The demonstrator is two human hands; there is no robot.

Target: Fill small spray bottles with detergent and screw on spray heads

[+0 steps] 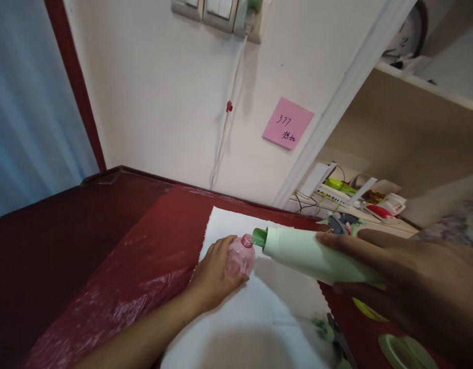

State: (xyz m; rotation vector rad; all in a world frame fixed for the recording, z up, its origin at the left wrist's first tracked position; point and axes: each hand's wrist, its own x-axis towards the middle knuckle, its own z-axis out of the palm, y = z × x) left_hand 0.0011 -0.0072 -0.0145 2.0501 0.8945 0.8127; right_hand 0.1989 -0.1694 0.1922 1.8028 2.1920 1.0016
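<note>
My left hand (217,271) is wrapped round a small clear pink bottle (241,258), whose round open mouth faces up and toward the right. In my right hand (409,277) is a pale green bottle (305,251), tilted almost level. Its darker green spout (260,237) points left and meets the rim of the pink bottle's mouth, or is just over it; I cannot tell which. No liquid can be made out between them. Beneath both hands lies a white sheet (236,323) on the dark red table.
A pale green round lid or dish (406,352) and a yellow-green item (369,309) lie at the lower right. A white cable (224,133) hangs down the wall beside a pink note (288,123). A shelf with a white router (316,179) stands at the right.
</note>
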